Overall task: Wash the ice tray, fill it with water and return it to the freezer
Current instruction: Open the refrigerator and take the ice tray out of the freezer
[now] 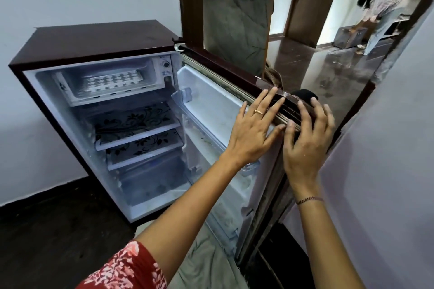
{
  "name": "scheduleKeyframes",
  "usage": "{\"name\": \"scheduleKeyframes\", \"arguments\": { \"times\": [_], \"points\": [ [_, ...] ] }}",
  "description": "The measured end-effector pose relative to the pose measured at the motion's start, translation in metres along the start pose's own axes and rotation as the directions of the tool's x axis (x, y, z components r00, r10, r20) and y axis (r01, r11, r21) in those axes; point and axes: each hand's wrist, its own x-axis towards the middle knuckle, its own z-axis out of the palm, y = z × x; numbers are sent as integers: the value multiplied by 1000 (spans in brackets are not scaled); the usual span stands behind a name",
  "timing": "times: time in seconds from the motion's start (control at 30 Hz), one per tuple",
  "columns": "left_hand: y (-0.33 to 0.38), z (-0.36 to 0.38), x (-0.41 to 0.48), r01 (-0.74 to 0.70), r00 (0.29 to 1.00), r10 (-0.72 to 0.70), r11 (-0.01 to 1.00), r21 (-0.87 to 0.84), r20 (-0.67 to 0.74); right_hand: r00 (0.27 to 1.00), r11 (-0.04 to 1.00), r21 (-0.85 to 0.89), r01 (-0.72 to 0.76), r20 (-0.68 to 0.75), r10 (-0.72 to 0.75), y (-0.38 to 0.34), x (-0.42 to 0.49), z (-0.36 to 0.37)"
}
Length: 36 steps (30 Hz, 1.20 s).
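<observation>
While both hands rest on the fridge door, the ice tray sits in the freezer.

Near the middle right of the frame, the left hand (254,131) and the right hand (305,145) lie side by side on the top edge of the open fridge door (211,110). Their fingers are spread and loose, touching the door and holding nothing. Farther back, in the upper left, the white ice tray (112,82) lies flat in the freezer box (77,98). It is up and left of the hands, well apart from them. Its long side runs left to right. The left hand is nearer, so I think it should reach in.
</observation>
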Motion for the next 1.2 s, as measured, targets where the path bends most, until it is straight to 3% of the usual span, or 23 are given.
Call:
{"name": "scheduleKeyframes", "arguments": {
  "times": [0.1,0.2,0.4,0.57,0.9,0.97,1.03,1.2],
  "points": [
    [-22,-13,-32,92,994,-92,996,5,52,990,994,82,73,112,-82,-32,-24,5],
    [-53,-25,-72,244,965,-252,965,99,79,937,971,179,159,283,-206,-64,-51,22],
    [-112,-45,-148,464,862,-499,847,257,90,820,925,379,-8,533,-211,-107,-97,79],
    [-162,-53,-191,597,751,-651,739,311,105,666,922,385,-34,697,-266,-125,-129,137],
    [-270,-61,-231,723,546,-810,584,369,212,363,977,200,-67,917,-163,-153,-169,254],
    [-294,-66,-230,743,522,-827,560,367,207,362,982,171,-83,923,-131,-165,-169,274],
    [-318,-72,-225,753,516,-833,551,360,197,406,979,161,-124,909,-99,-180,-162,292],
    [-378,-91,-198,745,558,-814,577,335,162,515,957,176,-231,856,-33,-225,-132,341]
  ]
}}
